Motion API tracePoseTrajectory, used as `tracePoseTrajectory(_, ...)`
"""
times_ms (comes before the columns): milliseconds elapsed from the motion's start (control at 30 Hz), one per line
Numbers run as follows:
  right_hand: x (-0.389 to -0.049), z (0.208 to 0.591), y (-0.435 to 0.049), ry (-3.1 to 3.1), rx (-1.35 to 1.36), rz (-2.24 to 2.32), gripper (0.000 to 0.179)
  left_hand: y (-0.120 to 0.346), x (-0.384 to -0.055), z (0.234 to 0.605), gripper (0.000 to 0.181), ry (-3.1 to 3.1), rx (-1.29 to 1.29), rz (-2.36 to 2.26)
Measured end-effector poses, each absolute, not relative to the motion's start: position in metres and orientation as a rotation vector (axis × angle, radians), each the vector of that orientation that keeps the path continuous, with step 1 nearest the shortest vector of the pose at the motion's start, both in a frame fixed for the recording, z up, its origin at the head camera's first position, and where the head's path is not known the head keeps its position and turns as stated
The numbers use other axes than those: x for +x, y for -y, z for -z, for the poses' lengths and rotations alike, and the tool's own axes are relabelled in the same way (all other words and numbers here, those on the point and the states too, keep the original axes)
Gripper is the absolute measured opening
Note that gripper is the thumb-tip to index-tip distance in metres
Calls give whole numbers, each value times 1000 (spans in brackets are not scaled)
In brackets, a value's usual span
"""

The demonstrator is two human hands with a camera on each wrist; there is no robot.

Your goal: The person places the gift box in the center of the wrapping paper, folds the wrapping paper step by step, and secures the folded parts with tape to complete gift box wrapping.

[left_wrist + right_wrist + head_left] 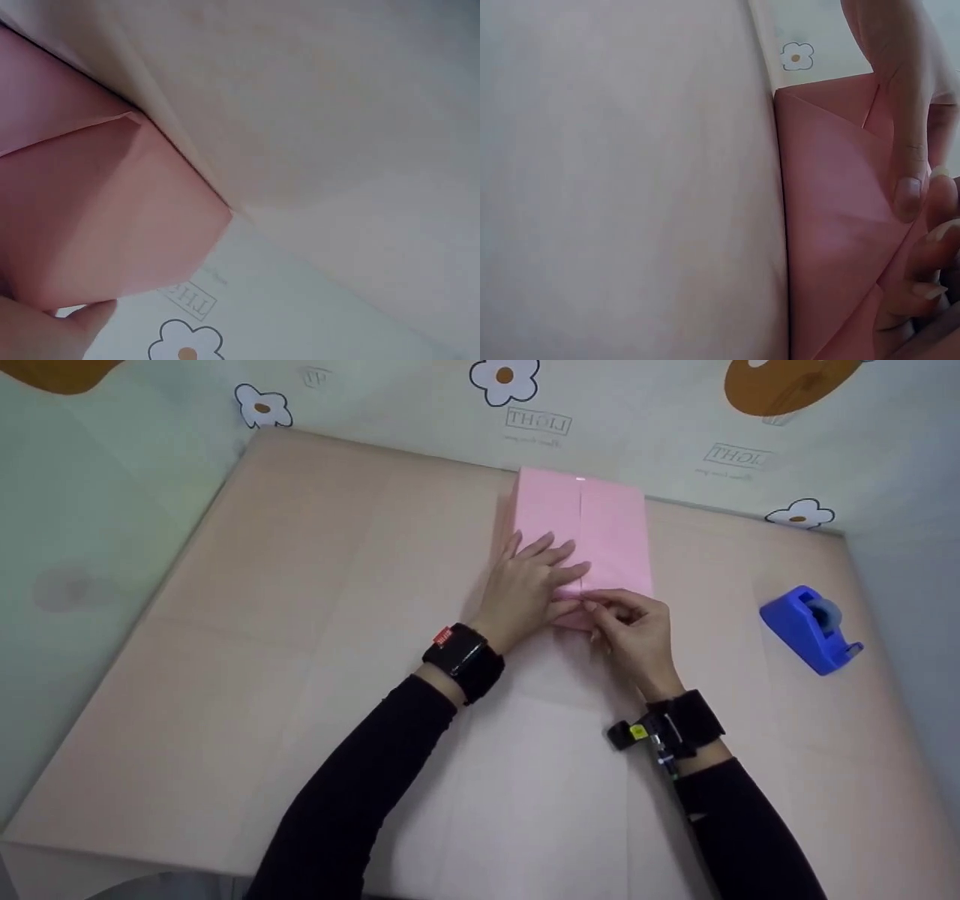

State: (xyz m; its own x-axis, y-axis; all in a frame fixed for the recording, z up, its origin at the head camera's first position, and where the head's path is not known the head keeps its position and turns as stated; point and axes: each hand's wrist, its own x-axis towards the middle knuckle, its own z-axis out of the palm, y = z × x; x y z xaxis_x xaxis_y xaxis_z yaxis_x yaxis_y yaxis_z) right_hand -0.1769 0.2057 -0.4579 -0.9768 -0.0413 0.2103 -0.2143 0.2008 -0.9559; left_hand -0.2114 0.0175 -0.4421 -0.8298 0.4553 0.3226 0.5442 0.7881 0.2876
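Observation:
A box wrapped in pink paper (611, 532) stands on the table, a seam running down its top. My left hand (525, 592) lies on it with fingers spread over the top, and its thumb (909, 196) presses the folded end that faces me. At that near edge my right hand (637, 637) brings thumb and forefinger together on the pink wrapping paper, right beside the left thumb. Slanting folds of the end flap (840, 180) show in the right wrist view. Whether a bit of tape lies between the right fingertips is too small to tell.
A blue tape dispenser (806, 634) with a roll in it sits on the right side of the table (300, 585). Behind the table's far edge hangs a pale sheet (397, 412) printed with flowers. A small bright patch (580, 478) marks the seam's far end.

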Motion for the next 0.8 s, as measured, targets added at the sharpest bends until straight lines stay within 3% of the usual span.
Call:
tracePoseTrajectory(333,-177,448,-207,2279,297,-1705,29,-20,-211,439,53,2781,-739,635)
tracePoseTrajectory(567,-180,442,-207,2378,467,-1383,13,-21,-212,440,52,2801,-740,616)
tracePoseTrajectory(800,-185,433,-213,2437,711,-965,10,-21,-213,440,53,2789,-749,632)
